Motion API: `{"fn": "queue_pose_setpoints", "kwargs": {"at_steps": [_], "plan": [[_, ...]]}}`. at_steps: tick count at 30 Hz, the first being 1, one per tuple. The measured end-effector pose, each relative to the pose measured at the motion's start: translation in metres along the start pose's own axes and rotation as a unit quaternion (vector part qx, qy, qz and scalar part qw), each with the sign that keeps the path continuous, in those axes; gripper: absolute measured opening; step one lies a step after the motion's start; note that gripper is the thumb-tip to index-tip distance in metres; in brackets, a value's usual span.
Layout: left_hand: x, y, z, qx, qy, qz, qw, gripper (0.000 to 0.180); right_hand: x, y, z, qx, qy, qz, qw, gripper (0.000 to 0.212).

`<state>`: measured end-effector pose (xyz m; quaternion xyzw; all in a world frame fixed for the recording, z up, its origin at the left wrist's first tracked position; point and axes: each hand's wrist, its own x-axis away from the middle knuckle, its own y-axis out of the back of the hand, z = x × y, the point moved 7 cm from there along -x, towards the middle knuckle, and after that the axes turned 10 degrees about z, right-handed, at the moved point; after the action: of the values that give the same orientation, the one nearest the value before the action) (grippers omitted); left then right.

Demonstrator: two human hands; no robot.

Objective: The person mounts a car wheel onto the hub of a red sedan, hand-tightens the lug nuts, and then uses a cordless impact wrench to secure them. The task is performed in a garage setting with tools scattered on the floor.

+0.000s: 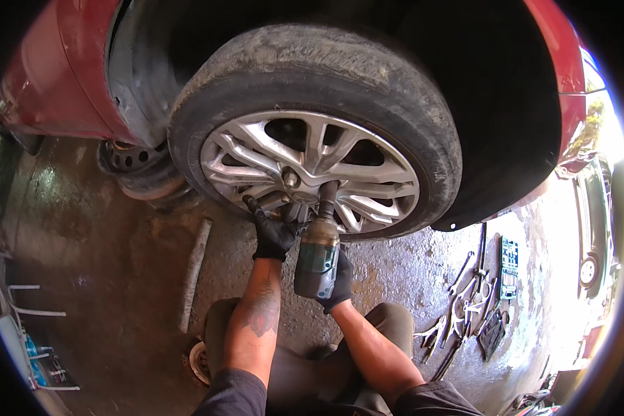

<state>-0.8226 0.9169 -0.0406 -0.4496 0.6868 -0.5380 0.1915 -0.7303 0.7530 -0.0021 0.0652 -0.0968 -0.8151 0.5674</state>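
Observation:
A silver alloy wheel (256,154) with a dirty black tyre (312,59) is in the wheel arch of a red car. In a black glove, my right hand (340,281) grips a dark teal impact wrench (317,256), mostly hidden behind the tool's body. The socket (328,194) on its nose points into the wheel beside the hub centre, at a lug position. My left hand (274,234), also gloved, is at the wheel's lower edge with the index finger stretched onto a spoke and the fingers apart. A metal lug nut or stud (291,179) shows left of the socket.
Behind the tyre on the left lies a steel wheel (135,163). A long tube (195,277) rests on the wet floor. To the right are scattered wrenches (457,312) and a teal socket case (508,267). White-legged equipment (31,333) stands at far left.

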Motion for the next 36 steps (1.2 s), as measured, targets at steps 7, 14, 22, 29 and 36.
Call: {"fn": "queue_pose_setpoints", "kwargs": {"at_steps": [7, 14, 22, 29, 36], "plan": [[0.011, -0.011, -0.002, -0.001, 0.005, -0.019, 1.0, 0.081, -0.002, 0.003, 0.029, 0.037, 0.044, -0.013, 0.998, 0.037], [0.056, -0.045, 0.006, -0.149, 0.217, 0.143, 0.954, 0.061, -0.009, 0.002, 0.012, 0.01, 0.023, -0.005, 1.0, 0.038], [0.06, -0.059, -0.006, -0.113, 0.147, 0.148, 0.972, 0.045, -0.001, 0.0, 0.015, 0.03, -0.005, 0.017, 0.999, 0.032], [0.082, -0.074, -0.015, -0.173, 0.182, 0.145, 0.957, 0.036, 0.029, -0.022, 0.087, 0.201, 0.029, 0.063, 0.977, 0.043], [0.074, -0.046, -0.044, -0.232, 0.125, 0.067, 0.962, 0.022, 0.012, -0.051, 0.051, 0.218, 0.002, 0.069, 0.973, 0.053]]}}
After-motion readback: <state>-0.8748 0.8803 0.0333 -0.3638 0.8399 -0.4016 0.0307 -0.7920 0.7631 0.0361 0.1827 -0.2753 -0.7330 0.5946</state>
